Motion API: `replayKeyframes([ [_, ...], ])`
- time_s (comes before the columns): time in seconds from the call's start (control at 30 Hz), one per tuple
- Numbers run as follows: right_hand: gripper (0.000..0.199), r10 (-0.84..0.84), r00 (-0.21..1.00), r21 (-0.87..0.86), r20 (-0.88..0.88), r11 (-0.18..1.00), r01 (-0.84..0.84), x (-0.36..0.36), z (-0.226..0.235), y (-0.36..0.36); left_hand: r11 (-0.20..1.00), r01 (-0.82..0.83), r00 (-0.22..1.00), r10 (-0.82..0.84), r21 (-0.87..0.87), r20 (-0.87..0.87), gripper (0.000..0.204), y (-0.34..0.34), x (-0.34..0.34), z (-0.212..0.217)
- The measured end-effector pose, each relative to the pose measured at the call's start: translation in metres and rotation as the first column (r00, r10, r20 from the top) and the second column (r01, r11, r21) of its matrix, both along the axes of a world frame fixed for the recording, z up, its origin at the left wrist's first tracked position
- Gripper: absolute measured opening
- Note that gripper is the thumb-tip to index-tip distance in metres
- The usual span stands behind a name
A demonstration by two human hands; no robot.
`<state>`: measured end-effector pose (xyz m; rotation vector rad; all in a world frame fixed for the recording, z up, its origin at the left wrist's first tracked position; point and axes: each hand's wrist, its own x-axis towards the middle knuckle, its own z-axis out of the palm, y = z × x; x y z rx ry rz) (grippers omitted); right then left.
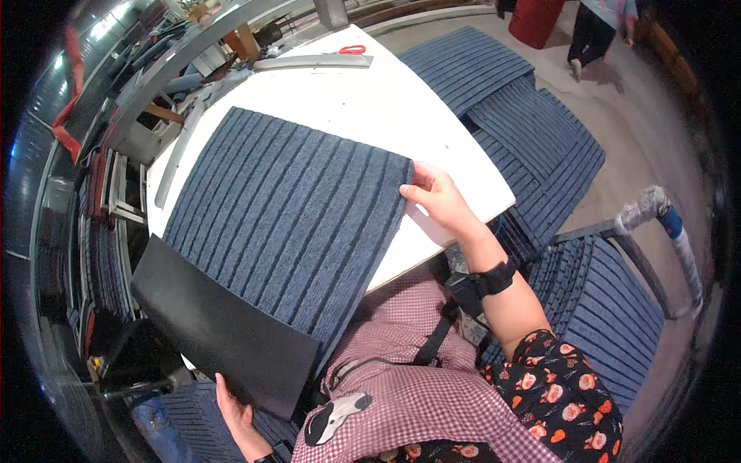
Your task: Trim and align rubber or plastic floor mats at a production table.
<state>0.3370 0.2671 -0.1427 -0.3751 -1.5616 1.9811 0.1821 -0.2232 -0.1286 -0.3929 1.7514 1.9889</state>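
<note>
Blue ribbed mat [289,216] mid-frame on white table [347,104]; right hand [434,199] pinches its right corner, thumb on top. Black sheet [224,324] overlaps, lower left; left hand [236,415] beside it, grip and opening unclear. Best keep edges aligned, corner untwisted.

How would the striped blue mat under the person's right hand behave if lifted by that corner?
The striped blue mat would probably flex, since it looks thin for its breadth. Its ribbed, fabric-like face suggests decent grip for the right hand. Rolling or tipping seems unlikely, as it is broad and mostly flat on the white table.
</note>
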Motion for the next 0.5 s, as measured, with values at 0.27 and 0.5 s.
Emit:
replayKeyframes([
  [0.27, 0.054, -0.441, 0.849, 0.487, 0.291, 0.832, 0.265, -0.01, -0.021, -0.007, 0.634, -0.082, 0.948, -0.189, -0.769, -0.257, 0.048, 0.041, 0.032, 0.055],
  [0.5, 0.039, -0.401, 0.889, 0.346, 0.222, 0.885, 0.313, 0.011, -0.005, -0.011, 0.946, 0.198, 0.735, -0.317, -0.257, -0.6, 0.057, 0.022, 0.012, 0.077],
])
